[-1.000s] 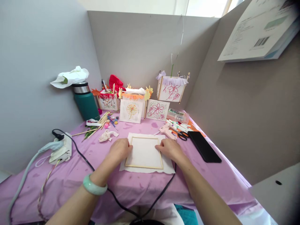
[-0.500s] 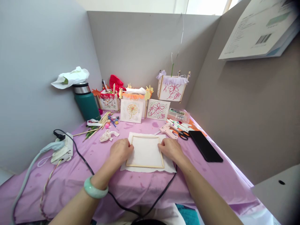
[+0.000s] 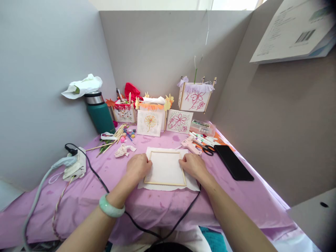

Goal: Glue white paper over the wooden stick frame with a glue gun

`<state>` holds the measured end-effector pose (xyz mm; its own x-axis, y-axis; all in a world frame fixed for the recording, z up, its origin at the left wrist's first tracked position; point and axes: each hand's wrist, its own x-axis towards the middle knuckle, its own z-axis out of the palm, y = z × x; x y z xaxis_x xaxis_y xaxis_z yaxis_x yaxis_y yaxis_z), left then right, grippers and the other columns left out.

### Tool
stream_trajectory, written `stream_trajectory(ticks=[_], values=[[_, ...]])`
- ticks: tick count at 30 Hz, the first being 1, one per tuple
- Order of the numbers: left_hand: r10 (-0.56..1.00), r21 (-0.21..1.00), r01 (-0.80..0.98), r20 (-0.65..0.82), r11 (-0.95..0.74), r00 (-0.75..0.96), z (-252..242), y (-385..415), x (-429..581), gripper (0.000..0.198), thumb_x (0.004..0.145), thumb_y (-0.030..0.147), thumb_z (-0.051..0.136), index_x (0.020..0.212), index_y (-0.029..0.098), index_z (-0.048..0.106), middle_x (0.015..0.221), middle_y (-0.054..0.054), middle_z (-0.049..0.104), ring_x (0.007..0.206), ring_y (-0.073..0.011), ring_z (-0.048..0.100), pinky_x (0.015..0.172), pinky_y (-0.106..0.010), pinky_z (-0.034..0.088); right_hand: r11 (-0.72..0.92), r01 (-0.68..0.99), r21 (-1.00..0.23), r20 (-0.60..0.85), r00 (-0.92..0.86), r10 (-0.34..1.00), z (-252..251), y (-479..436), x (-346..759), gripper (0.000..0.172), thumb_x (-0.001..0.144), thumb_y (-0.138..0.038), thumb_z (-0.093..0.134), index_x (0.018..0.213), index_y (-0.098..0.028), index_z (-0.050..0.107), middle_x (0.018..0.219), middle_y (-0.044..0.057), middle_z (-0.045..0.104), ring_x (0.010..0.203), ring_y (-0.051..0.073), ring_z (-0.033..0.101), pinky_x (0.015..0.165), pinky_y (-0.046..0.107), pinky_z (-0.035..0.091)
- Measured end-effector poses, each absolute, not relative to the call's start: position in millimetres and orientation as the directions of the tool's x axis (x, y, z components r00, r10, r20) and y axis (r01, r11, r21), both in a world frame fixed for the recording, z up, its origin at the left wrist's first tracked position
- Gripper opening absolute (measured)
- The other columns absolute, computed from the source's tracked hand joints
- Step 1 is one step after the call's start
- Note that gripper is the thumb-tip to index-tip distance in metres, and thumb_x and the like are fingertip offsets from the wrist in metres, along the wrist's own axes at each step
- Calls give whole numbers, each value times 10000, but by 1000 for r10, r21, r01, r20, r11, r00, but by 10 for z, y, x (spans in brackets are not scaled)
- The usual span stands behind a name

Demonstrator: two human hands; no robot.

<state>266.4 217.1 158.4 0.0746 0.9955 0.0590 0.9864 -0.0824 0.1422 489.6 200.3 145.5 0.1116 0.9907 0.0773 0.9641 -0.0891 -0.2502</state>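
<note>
A square frame of thin wooden sticks (image 3: 165, 183) lies on a sheet of white paper (image 3: 168, 168) with uneven edges, near the front of the table. My left hand (image 3: 138, 166) is closed at the frame's left stick, thumb and fingers together on it. On the opposite side, my right hand (image 3: 193, 165) pinches the right stick. Both hands rest over the paper's side edges. Just beyond my right hand lie a pink glue gun (image 3: 191, 145) and black-handled scissors (image 3: 208, 149). A crumpled tissue (image 3: 124, 151) sits past my left hand.
Decorated paper lanterns (image 3: 197, 98) and drawn panels (image 3: 149, 123) stand at the back. A green bottle (image 3: 99, 113), wooden sticks (image 3: 114, 140) and a power strip (image 3: 75, 166) with cables are on the left. Markers (image 3: 206, 139) and a black phone (image 3: 233, 162) lie right.
The view has shifted slightly, so everything appears a little to the right. Both hands stay on the frame's sides, and the frame rests on the paper as before.
</note>
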Motion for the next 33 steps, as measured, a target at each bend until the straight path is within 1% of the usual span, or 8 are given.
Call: stream_trajectory(ticks=[6,10,14,17,20,24,29,33], values=[[995,140,986,56,-95,87,1584,2154,2674,251,827,284,465,862,143,669,859,-136,704,882,-267,655,714,-319,456,-89,965,-248,88,114,990,1433,2010,4887,228,810,-307,493,734,-199,679,806,65,721,767,209,642,533,276,271],[990,175,975,58,-136,128,1605,2045,2613,227,862,309,465,869,166,641,891,-92,698,865,-224,644,715,-296,447,-43,956,-291,113,79,990,1467,1921,4926,209,835,-340,527,743,-201,654,791,47,704,749,201,624,563,274,301],[942,304,897,197,-321,271,1563,1767,2398,189,890,311,461,911,191,606,901,-43,657,817,-183,617,715,-289,446,194,871,-451,202,-113,973,1569,1596,5044,191,874,-338,543,777,-194,621,829,26,665,749,161,594,645,257,373],[852,369,769,272,-522,448,1488,1543,2188,190,890,350,487,968,215,596,995,-44,617,850,-174,596,763,-293,461,347,767,-540,186,-294,938,1619,1281,5148,152,858,-350,598,881,-201,611,899,21,630,749,144,577,679,249,411],[788,335,714,294,-615,541,1408,1425,2047,162,884,306,509,988,211,589,1061,-63,595,971,-203,564,846,-322,450,405,781,-475,197,-354,914,1584,1067,5210,153,815,-293,669,906,-203,585,918,20,602,787,152,559,701,257,417],[758,234,728,325,-644,566,1318,1440,2021,170,921,218,434,910,194,602,988,-63,610,925,-207,558,827,-350,438,468,820,-328,261,-398,880,1460,1012,5213,32,874,-199,580,848,-185,569,889,35,585,851,172,539,764,290,414],[717,76,743,345,-665,606,1272,1446,2029,222,926,140,403,862,180,612,930,-57,624,865,-210,548,801,-376,420,531,828,-179,324,-461,827,1371,1016,5217,176,934,-146,452,818,-163,585,832,52,595,810,174,538,747,309,408],[679,25,716,344,-698,649,1275,1328,1983,220,922,130,407,872,183,615,936,-57,618,862,-209,535,804,-383,407,542,829,-140,345,-472,811,1356,916,5240,218,945,-145,430,804,-163,595,817,59,604,791,173,536,737,314,402]])
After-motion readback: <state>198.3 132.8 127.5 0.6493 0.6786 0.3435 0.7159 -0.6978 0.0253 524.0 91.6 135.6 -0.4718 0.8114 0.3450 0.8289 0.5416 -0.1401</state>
